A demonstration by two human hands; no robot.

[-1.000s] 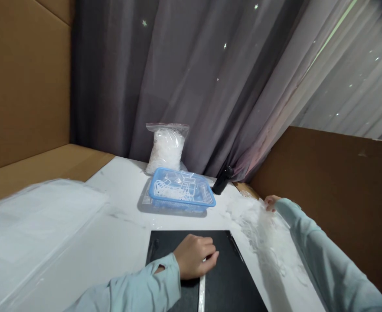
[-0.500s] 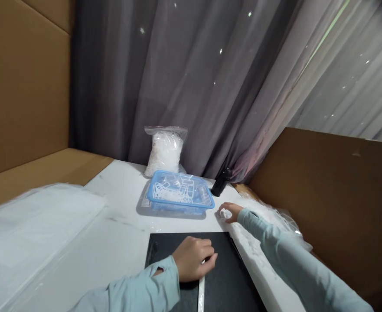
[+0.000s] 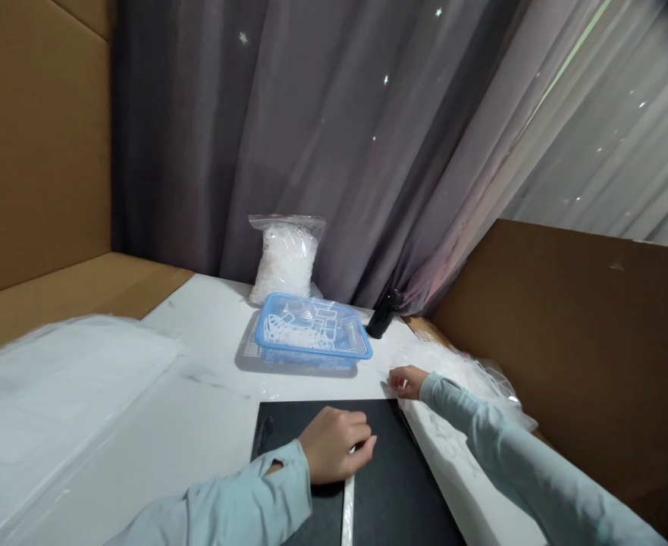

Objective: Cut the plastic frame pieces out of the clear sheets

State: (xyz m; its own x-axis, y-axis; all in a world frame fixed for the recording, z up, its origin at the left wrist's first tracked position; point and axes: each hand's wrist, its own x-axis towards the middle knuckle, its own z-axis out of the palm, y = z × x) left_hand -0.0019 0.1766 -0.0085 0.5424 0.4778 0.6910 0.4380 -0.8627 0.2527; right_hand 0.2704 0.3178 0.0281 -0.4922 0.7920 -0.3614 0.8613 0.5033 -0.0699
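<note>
My left hand [image 3: 335, 446] rests over a black board [image 3: 402, 470], its fingers curled in. From beneath it a narrow white strip [image 3: 348, 512] runs toward the near edge, and a bit of white shows between thumb and fingers. Past the board's far right corner, my right hand [image 3: 406, 381] is low over the white table, fingers bent together. Something small and white shows by those fingertips, too little visible to name. Loose white pieces [image 3: 441, 436] lie beneath and beside the right forearm.
A blue plastic basket [image 3: 362, 350] holding white loops and frames stands beyond the board. Behind it leans a zip bag [image 3: 285, 262] full of white pieces, with a black cylinder [image 3: 384, 313] to its right. Clear plastic bags [image 3: 72, 387] lie left; cardboard walls [image 3: 584, 326] flank the table.
My right hand has drawn back slightly, and its spread fingers have closed in. The left hand keeps its place on the board. The camera view has shifted a little.
</note>
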